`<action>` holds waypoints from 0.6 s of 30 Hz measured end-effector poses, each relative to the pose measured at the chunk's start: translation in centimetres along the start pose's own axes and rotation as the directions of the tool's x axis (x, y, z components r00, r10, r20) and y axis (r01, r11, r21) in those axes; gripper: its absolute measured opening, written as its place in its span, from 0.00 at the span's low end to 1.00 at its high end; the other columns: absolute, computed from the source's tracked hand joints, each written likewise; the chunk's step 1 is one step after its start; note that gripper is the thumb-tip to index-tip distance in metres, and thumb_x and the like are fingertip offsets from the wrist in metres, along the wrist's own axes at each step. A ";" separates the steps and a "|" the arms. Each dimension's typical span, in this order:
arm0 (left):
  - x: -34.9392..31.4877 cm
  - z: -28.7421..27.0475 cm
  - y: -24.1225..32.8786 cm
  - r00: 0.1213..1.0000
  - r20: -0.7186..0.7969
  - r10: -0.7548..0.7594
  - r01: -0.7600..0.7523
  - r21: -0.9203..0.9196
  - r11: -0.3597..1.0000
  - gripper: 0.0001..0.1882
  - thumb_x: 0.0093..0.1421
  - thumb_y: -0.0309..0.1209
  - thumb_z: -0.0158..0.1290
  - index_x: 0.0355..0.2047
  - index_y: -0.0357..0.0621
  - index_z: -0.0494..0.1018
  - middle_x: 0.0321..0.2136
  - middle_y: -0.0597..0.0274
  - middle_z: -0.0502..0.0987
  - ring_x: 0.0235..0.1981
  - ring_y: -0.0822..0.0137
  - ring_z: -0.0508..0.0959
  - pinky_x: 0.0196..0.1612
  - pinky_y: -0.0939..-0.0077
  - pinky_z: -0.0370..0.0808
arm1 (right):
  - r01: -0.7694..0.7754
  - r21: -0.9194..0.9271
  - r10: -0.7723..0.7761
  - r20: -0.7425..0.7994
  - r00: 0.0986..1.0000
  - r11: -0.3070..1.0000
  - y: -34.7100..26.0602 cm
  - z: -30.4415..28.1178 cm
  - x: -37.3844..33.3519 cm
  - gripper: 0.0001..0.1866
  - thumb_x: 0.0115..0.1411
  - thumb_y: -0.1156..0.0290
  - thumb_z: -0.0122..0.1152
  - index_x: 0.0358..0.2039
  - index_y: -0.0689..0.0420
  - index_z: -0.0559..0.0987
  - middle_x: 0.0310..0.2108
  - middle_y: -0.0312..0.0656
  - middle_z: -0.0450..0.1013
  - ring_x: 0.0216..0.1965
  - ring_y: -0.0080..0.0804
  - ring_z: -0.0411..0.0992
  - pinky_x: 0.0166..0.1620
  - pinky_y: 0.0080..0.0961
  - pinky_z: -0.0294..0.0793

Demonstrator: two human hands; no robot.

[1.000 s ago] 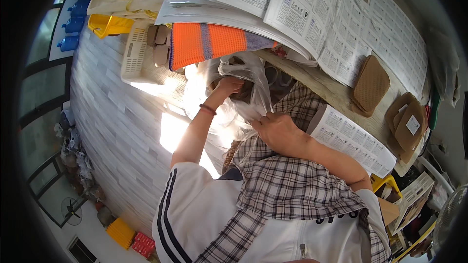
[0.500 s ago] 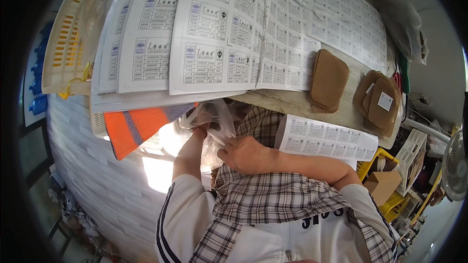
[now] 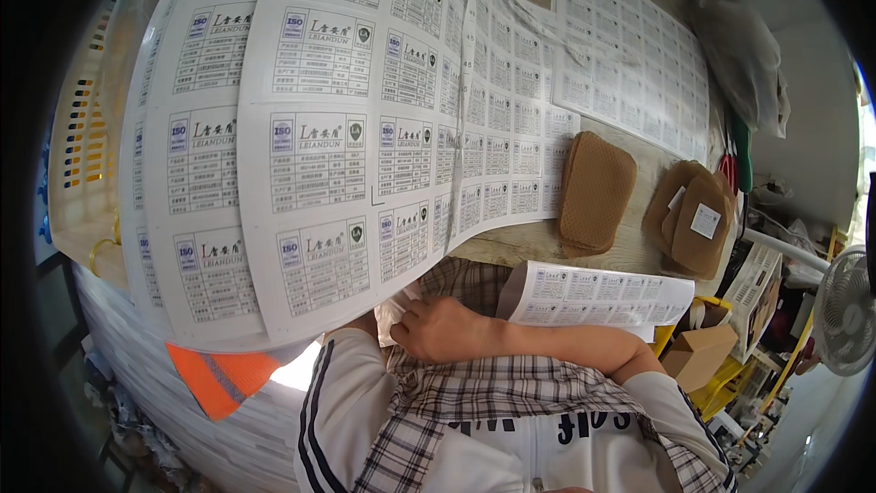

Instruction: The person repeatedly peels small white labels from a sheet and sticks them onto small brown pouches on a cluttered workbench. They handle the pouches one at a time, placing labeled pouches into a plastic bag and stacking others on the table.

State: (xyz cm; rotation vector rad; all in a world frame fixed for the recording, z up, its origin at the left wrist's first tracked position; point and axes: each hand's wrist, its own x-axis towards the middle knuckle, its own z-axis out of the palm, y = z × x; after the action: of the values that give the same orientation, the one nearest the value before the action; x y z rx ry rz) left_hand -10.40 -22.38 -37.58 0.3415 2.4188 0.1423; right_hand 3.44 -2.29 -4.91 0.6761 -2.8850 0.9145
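There it was, low at the lap: a clear plastic bag [image 3: 391, 315], just off the near edge of the table [image 3: 630, 242] and mostly hidden by paper. The right hand [image 3: 445, 329] had it, grip narrow, fingers bunched on the plastic, right in front of a plaid apron [image 3: 511, 385]. The left forearm [image 3: 367, 323] ran up under the overhang, its hand out of my sight, so I couldn't tell how that grip stood. Above hung a big pile of printed sheets [image 3: 328, 169], spilling past the edge.

And the surface? Pale wood grain, showing between the paper and the brown stacks. On to the count! I had one stack of plain brown pads [image 3: 598, 192], its layers too tight to number, and near it at least three labelled brown pads [image 3: 698, 237], fanned, two white labels showing. One curled sheet [image 3: 598, 297] jutted off the near edge; one flat spread of printed paper [image 3: 630, 55] lay at the far side.

Out to the room: one orange cloth [image 3: 214, 379] poked from beneath the pile over a grey plank floor [image 3: 119, 329], one cream basket [image 3: 91, 146] at left; at right, one cardboard box [image 3: 701, 356] and one fan [image 3: 844, 310].
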 end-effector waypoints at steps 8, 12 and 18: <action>-0.3 0.0 -2.0 0.998 -0.051 -0.037 0.034 -0.055 0.998 0.33 0.52 0.28 0.62 0.59 0.36 0.66 0.54 0.48 0.73 0.56 0.56 0.72 0.57 0.68 0.70 | -0.008 0.037 0.006 0.039 0.999 0.999 0.5 0.0 0.0 0.08 0.51 0.67 0.59 0.23 0.58 0.75 0.20 0.44 0.75 0.25 0.37 0.75 0.24 0.30 0.74; -0.2 -1.7 -4.2 0.996 -0.094 -0.007 -0.003 -0.110 0.994 0.35 0.51 0.28 0.63 0.59 0.36 0.65 0.54 0.47 0.73 0.56 0.55 0.72 0.57 0.67 0.70 | -0.084 0.075 0.071 0.159 0.985 0.994 0.6 0.0 0.5 0.07 0.51 0.68 0.59 0.28 0.58 0.76 0.23 0.45 0.76 0.28 0.37 0.77 0.26 0.31 0.76; 0.0 -4.1 -8.3 0.988 -0.150 0.028 -0.107 -0.556 0.824 0.38 0.49 0.27 0.65 0.60 0.34 0.64 0.54 0.46 0.72 0.56 0.54 0.72 0.57 0.67 0.69 | -0.050 -0.173 0.088 0.223 0.971 0.984 -0.7 0.2 1.4 0.06 0.51 0.70 0.60 0.30 0.56 0.74 0.26 0.39 0.75 0.27 0.30 0.76 0.25 0.23 0.75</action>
State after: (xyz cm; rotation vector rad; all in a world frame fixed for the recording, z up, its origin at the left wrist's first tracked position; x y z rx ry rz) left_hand -14.77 -30.44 -36.03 0.1436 2.3589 0.9209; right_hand 2.47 -3.46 -4.43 0.7138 -3.1614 0.6270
